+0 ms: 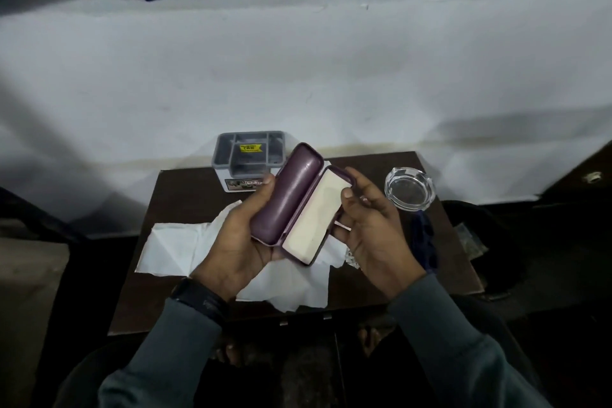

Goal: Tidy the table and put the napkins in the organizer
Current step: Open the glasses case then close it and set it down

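Note:
A purple glasses case (291,195) is held open above the small dark table (185,195), its cream lining facing up. My left hand (235,238) grips the lid half from below, thumb on its edge. My right hand (367,225) holds the lined half, thumb pressing on the lining. White napkins (175,248) lie spread and crumpled on the table under the hands. The grey organizer (251,156) with several compartments and a yellow sticker stands at the table's far edge, behind the case.
A clear glass ashtray (410,188) sits at the table's far right. A dark blue cloth (424,238) lies by the right edge. A white cloth-covered surface (298,76) rises behind the table. My knees are below the near edge.

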A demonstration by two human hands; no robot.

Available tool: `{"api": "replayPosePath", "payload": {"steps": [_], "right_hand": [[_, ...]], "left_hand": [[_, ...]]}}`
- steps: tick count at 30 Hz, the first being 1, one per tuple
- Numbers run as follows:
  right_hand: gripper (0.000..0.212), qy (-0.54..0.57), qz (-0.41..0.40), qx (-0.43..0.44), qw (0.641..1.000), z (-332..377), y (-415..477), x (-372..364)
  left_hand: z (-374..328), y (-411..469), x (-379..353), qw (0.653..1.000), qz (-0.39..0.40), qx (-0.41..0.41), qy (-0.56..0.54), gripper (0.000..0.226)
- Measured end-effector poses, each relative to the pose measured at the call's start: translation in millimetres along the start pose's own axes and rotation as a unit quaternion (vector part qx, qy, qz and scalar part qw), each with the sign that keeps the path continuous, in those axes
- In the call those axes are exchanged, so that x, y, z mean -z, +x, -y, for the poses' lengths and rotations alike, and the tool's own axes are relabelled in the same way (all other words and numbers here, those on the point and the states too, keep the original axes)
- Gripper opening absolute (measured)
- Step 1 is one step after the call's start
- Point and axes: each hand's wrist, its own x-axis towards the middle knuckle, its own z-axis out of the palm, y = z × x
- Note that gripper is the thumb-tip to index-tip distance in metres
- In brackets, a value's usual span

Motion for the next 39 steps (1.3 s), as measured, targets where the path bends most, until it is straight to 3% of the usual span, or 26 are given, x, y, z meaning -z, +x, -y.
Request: {"api": "replayPosePath", "payload": {"steps": [4, 8, 11, 13, 17, 19, 24, 33, 36, 39], "right_hand": [[0.034, -0.100, -0.005, 0.051, 0.994, 8, -1, 3], [0.037, -0.193, 0.007, 0.062, 0.979, 20, 0, 19], [0.024, -0.272, -0.039, 0.068, 0.959, 28, 1, 38], [0.021, -0.393, -0.088, 0.107, 0.909, 36, 0, 55], [0.022, -0.620, -0.165, 0.136, 0.755, 53, -8, 87], [0.018, -0.657, -0.179, 0.108, 0.725, 57, -12, 98], [0.029, -0.700, -0.195, -0.014, 0.687, 54, -15, 113], [0.021, -0.697, -0.208, -0.035, 0.686, 49, -13, 115], [0.010, -0.654, -0.245, 0.016, 0.716, 59, -20, 111], [0.012, -0.571, -0.268, 0.072, 0.772, 71, -27, 100]], "left_hand": [[8, 5, 3, 0.997, 0.077, 0.023, 0.023, 0.044], [12, 10, 1, 0.998, 0.057, -0.002, 0.034, 0.057], [13, 15, -1, 0.998, 0.052, -0.002, 0.035, 0.061], [14, 16, -6, 0.998, 0.051, 0.009, 0.024, 0.059], [19, 20, -19, 0.999, 0.040, 0.023, 0.025, 0.056], [22, 24, -26, 0.998, 0.041, 0.029, 0.031, 0.056], [27, 28, -47, 0.997, 0.059, 0.039, 0.035, 0.053], [26, 29, -67, 0.997, 0.053, 0.048, -0.019, 0.047], [26, 29, -67, 0.998, 0.035, 0.038, -0.018, 0.050], [27, 30, -66, 1.000, 0.008, 0.024, -0.007, 0.050]]}}
